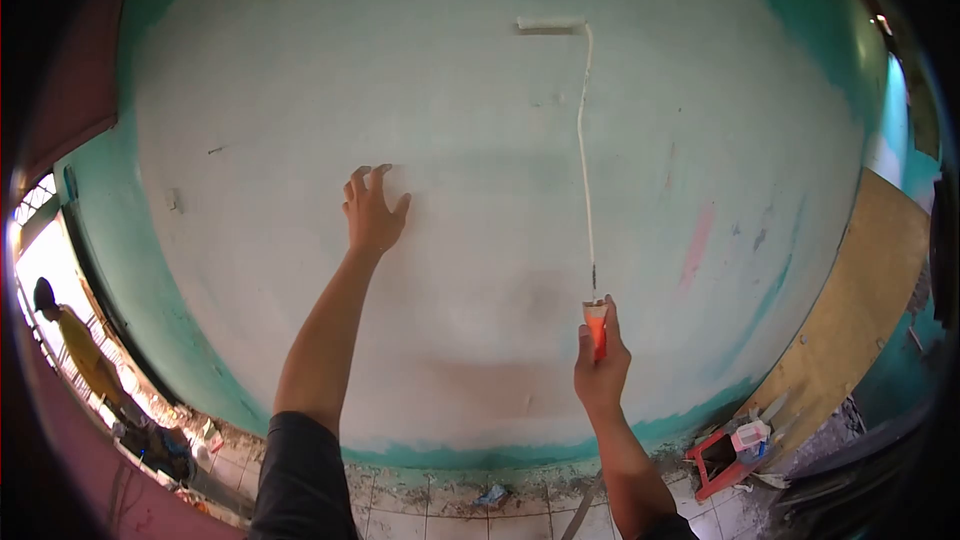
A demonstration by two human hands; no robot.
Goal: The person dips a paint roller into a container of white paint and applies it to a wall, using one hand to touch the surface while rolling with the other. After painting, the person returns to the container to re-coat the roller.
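Observation:
My right hand (603, 360) is wrapped round the orange handle of a paint roller (586, 160). Its long thin frame reaches up from the hand, and the white roller sleeve lies level against the upper part of the wall (470, 270). Pale whitish paint covers most of that wall, with green showing round the borders. To the left, my left hand (374, 212) is raised before the wall, fingers spread and bent, holding nothing; its fingertips are right at the painted surface.
A red stool (712, 470) with a white container (750, 435) on it stands low at the right, near a leaning wooden board (850, 290). A person (85, 355) in yellow is outside the opening at left. Debris lies on the tiled floor (455, 528).

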